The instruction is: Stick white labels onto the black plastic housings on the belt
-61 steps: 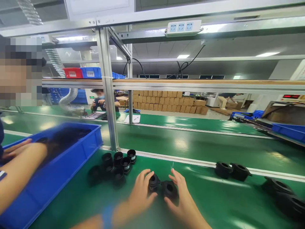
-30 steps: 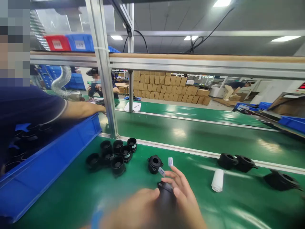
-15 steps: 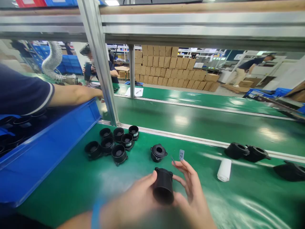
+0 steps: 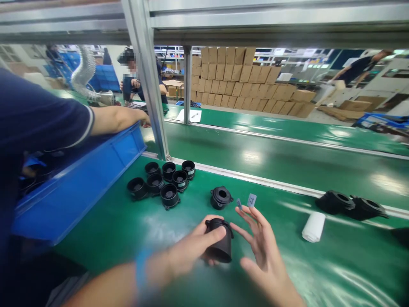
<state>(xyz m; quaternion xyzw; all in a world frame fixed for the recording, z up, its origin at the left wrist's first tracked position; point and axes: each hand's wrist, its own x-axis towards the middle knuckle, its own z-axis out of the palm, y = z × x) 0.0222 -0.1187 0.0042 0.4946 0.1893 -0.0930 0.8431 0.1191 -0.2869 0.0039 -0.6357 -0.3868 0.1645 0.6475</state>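
Note:
My left hand [image 4: 200, 241], a blue band on its wrist, grips a black plastic cylindrical housing [image 4: 222, 245]. The thumb lies over its side, and its flanged end points away from me. My right hand [image 4: 262, 243] is open just to the right, fingers apart. Two small grey labels, one nearer the middle [image 4: 239, 203] and a larger label [image 4: 252, 200], stand at its fingertips, seemingly stuck there. Its index or middle finger comes close to the housing's flange; contact is unclear. Beyond the hands, a black flanged part with a round hole [image 4: 221, 197] rests on the green bench.
Several black round housings [image 4: 169, 195] stand in a cluster at left, beside a blue bin [image 4: 105, 166]. A co-worker's arm [image 4: 118, 118] reaches over that bin. A white roll [image 4: 313, 227] and black angled parts [image 4: 335, 202] lie at right. A metal post [image 4: 148, 81] rises behind the cluster.
My left thumb has moved onto the housing's side, and the housing has turned slightly. My right hand has drawn away from it, its thumb now apart. The camera view has shifted.

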